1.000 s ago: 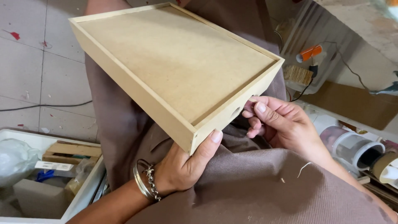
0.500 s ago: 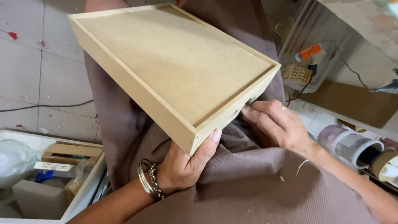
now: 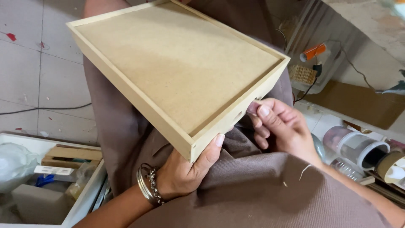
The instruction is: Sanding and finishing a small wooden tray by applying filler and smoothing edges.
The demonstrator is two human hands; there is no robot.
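Holding a shallow wooden tray point(image 3: 177, 71) over the lap, the person grips its near corner with the left hand point(image 3: 187, 175): the thumb presses on the end wall and the other fingers are hidden under the tray. Silver bracelets point(image 3: 147, 190) sit on that wrist. The right hand point(image 3: 280, 126) is just beside the same end wall, fingers curled and pinched together at a small round hole point(image 3: 238, 115) in the wood; I cannot tell if it holds something. Brown cloth point(image 3: 261, 190) lies under both hands. Left of the left hand stands a white box point(image 3: 86, 198) with small things. Beyond the right hand are tape rolls point(image 3: 363, 147) and an orange-handled tool point(image 3: 313, 52).
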